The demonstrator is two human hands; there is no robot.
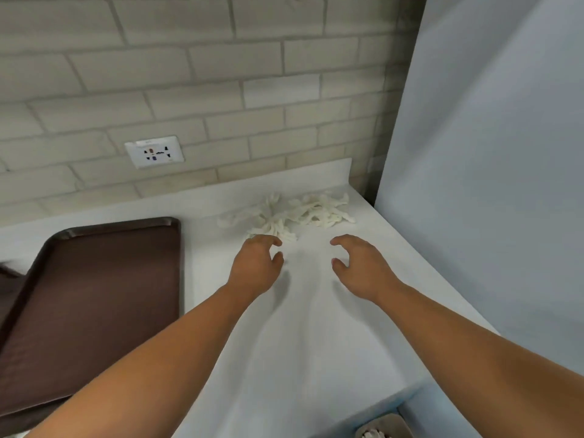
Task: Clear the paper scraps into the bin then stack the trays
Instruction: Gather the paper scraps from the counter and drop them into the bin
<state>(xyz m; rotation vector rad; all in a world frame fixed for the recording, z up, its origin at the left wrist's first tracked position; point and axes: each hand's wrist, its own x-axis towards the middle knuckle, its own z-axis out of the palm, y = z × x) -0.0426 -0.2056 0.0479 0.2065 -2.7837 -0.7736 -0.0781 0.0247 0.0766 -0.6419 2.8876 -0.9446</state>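
Note:
A loose heap of white paper scraps [294,213] lies on the white counter [303,327] near the back wall. My left hand [257,263] hovers just in front of the heap's left part, fingers loosely curled, holding nothing. My right hand [358,263] is beside it, a little short of the scraps, fingers curved and empty. A brown tray [94,305] lies flat on the counter to the left, and the edge of a second brown tray [8,282] shows at the far left. A bin [384,428] with white scraps inside sits below the counter's front right corner.
A tiled wall with a white power socket [154,152] runs behind the counter. A tall pale panel [489,153] closes off the right side. The counter's right edge slants down towards the bin.

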